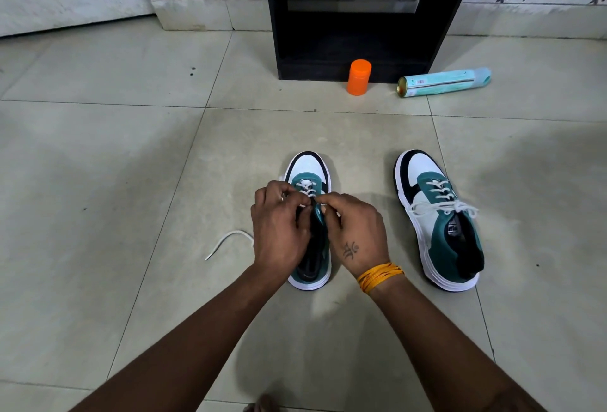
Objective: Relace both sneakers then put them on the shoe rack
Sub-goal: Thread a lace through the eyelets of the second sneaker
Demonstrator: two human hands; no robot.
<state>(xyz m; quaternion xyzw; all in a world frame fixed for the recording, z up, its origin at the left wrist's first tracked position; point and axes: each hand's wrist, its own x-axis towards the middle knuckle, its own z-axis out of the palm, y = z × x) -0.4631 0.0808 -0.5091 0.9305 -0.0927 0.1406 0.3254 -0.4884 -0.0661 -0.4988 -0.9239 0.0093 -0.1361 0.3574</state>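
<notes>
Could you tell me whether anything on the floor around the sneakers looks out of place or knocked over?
Yes: the pale blue spray can lies on its side right of the black shoe rack, while the orange container beside it stands upright. A loose white lace end also trails across the tiles left of the sneaker being laced.

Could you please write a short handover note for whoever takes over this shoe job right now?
Left hand and right hand: both pinch the lace at the middle eyelets of the left sneaker.
Loose lace end trails on the floor to the left.
Right sneaker stands beside it on the floor, laced and tied.
Done: right sneaker; left sneaker's lower rows.
Left: finish lacing and tie the left sneaker, then put both on the black shoe rack ahead.
</notes>
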